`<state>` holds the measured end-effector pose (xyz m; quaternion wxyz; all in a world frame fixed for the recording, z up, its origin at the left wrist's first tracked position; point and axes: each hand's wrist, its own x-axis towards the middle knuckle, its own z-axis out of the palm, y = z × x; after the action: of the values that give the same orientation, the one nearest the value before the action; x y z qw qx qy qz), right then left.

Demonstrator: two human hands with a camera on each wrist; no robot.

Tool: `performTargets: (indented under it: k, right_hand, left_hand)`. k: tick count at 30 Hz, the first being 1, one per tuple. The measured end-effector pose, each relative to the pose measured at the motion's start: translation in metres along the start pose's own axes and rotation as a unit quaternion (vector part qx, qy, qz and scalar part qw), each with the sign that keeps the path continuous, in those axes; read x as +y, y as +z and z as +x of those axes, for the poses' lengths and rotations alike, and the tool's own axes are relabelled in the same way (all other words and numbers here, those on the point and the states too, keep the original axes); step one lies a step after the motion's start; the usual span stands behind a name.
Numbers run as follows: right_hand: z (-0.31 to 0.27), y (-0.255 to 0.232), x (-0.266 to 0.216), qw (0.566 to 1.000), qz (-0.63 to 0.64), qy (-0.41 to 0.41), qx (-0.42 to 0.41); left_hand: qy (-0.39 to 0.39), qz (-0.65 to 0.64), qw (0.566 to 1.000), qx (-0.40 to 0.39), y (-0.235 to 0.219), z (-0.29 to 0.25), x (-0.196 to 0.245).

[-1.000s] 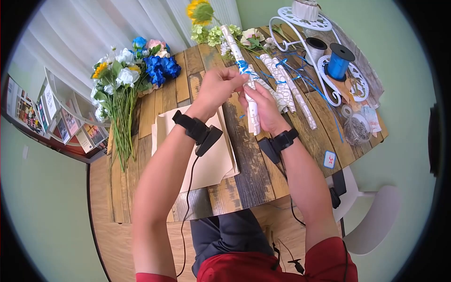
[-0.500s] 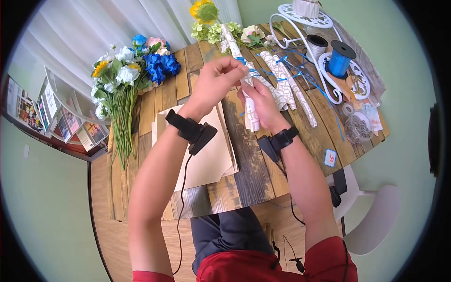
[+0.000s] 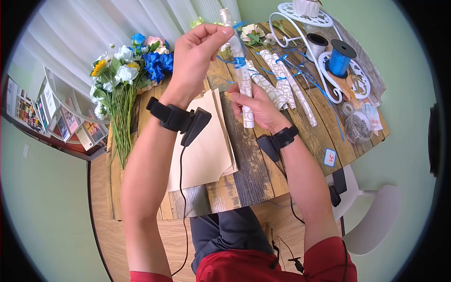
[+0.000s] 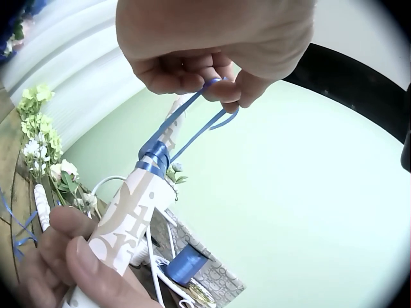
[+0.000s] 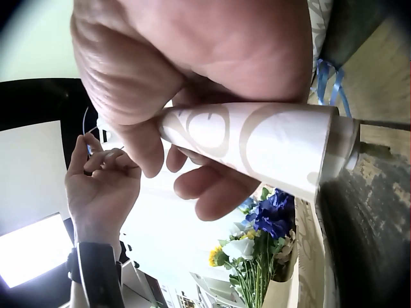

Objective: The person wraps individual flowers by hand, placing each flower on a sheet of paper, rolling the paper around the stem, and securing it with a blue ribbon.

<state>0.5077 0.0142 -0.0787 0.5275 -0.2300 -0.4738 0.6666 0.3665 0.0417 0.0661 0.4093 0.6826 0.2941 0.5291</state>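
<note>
A slim roll of white patterned paper stands tilted up off the table, with blue ribbon wound round its middle. The right hand grips its lower part, fingers and thumb curled round it. Above and to the left, the left hand pinches the blue ribbon. In the left wrist view the ribbon runs taut from the wrapped band up to the left fingers, with a loop beside it. The right wrist view shows the roll's lower end under the right palm.
Flat sheets of beige paper lie on the wooden table. Cut flowers are at the left. More ribbon-tied rolls, a blue ribbon spool, a white metal stand and a clear container are at the right.
The left hand has moved up and left, drawing the ribbon out from the roll. The roll has lifted and stands more upright, still in the right hand.
</note>
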Motion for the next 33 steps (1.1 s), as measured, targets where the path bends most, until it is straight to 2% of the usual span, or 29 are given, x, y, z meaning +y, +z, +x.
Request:
performTargets:
  k: [2, 4, 6, 8, 12, 14, 15, 16, 18, 23, 25, 28, 29, 33]
  right_hand:
    - [-0.001, -0.001, -0.001, 1.000, 0.016, 0.026, 0.002]
    - [0.001, -0.002, -0.003, 0.999, 0.028, -0.015, 0.023]
    - [0.001, -0.001, -0.005, 0.998, 0.041, -0.017, 0.041]
    - [0.001, -0.001, -0.006, 0.997, 0.054, -0.020, 0.059]
    - [0.003, -0.005, -0.002, 0.992, 0.118, -0.024, 0.034]
    - [0.003, -0.005, -0.002, 0.991, 0.126, -0.028, 0.025]
    - [0.002, -0.005, -0.003, 0.992, 0.119, -0.027, 0.027]
    - [0.002, -0.005, -0.003, 0.993, 0.112, -0.025, 0.030]
    - [0.004, -0.009, 0.003, 0.992, 0.118, -0.022, 0.030]
    - [0.003, -0.004, 0.000, 0.994, 0.083, -0.017, 0.065]
    - [0.002, -0.001, -0.001, 0.996, 0.037, -0.047, 0.072]
    - [0.004, -0.001, -0.001, 0.998, 0.010, -0.037, 0.057]
    - [0.004, -0.001, 0.000, 0.998, 0.010, -0.036, 0.057]
    - [0.005, 0.003, 0.001, 0.996, -0.030, -0.051, 0.065]
  left_hand:
    - [-0.002, -0.024, 0.999, -0.029, 0.002, -0.003, 0.010]
    - [-0.004, 0.002, 0.999, -0.038, -0.002, -0.002, 0.008]
    - [-0.006, 0.028, 0.998, -0.048, -0.007, -0.003, 0.006]
    - [-0.066, 0.090, 0.994, 0.004, -0.010, -0.005, 0.001]
    - [-0.057, 0.162, 0.985, 0.003, -0.014, -0.012, -0.035]
    - [-0.075, 0.234, 0.969, -0.039, -0.009, -0.019, -0.044]
    - [-0.031, 0.241, 0.969, -0.032, -0.003, -0.021, -0.047]
    - [-0.032, 0.240, 0.970, -0.032, 0.001, -0.021, -0.048]
    - [-0.118, 0.339, 0.930, -0.077, 0.006, -0.024, -0.044]
    - [-0.060, 0.371, 0.926, -0.040, 0.012, -0.022, -0.036]
    - [0.002, 0.264, 0.964, 0.000, 0.015, -0.019, -0.028]
    - [0.009, 0.194, 0.980, 0.028, 0.020, -0.015, -0.011]
    - [0.051, 0.218, 0.974, 0.044, 0.019, -0.011, -0.014]
    - [0.087, 0.153, 0.983, 0.053, 0.020, -0.009, 0.001]
